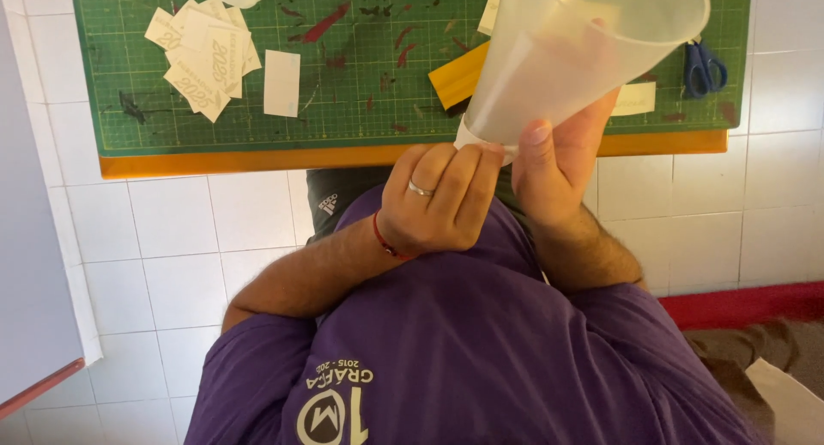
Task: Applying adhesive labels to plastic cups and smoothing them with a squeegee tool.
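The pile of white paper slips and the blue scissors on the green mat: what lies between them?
In the head view, between the paper slips and the scissors lie one lone white slip, a yellow strip and the translucent plastic cup held above the mat.

place: craft workshop | cues: green cutting mat [360, 84], scissors [704, 67], paper labels [206, 54]

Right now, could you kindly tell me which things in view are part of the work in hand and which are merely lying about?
In hand:
- translucent white plastic cup, held tilted by the right hand
- small white sticker at its base, pressed by the left hand

Lying about:
- pile of white paper stickers
- green cutting mat
- blue-handled scissors
- yellow flat squeegee
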